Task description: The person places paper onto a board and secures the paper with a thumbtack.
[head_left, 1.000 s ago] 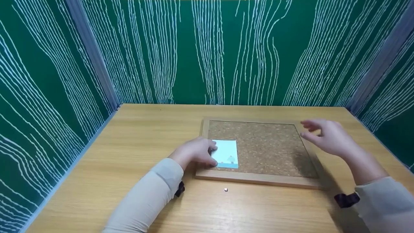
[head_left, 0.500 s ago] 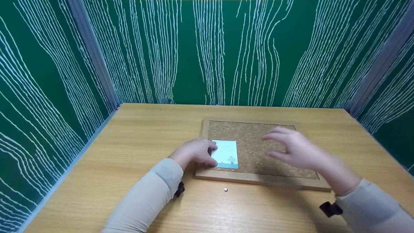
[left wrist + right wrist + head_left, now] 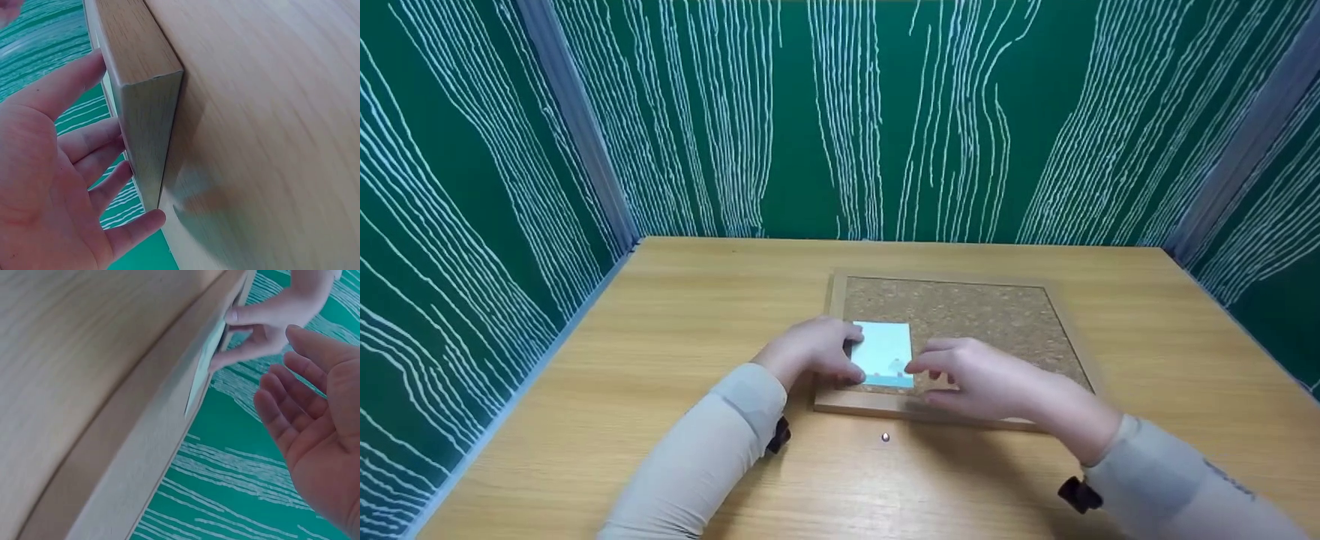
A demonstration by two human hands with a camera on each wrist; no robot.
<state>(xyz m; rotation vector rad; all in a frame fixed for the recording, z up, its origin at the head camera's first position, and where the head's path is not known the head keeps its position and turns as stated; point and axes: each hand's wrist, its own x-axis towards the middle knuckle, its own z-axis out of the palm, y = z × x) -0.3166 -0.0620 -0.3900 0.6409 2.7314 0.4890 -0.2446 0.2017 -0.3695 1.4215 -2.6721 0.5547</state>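
A pale square sheet of paper (image 3: pixel 883 346) with a blue strip and a small tree print lies on the left part of a wood-framed cork board (image 3: pixel 982 304). My left hand (image 3: pixel 819 346) rests over the board's left frame, thumb and fingertips on the sheet's left edge. The left wrist view shows this hand (image 3: pixel 50 180) with spread fingers around the frame's corner. Close to the sheet's lower right corner hovers my right hand (image 3: pixel 982 379), over the board's front part. In the right wrist view its fingers (image 3: pixel 275 419) are loosely bent with nothing between them.
A small shiny metallic piece (image 3: pixel 885 436) lies on the wooden table (image 3: pixel 697 300) in front of the board. Green walls (image 3: pixel 787 150) with white wavy lines enclose the table at the back and sides.
My right hand has moved left and toward the front, from the board's right edge to beside the sheet. The left hand and the sheet have stayed in place.
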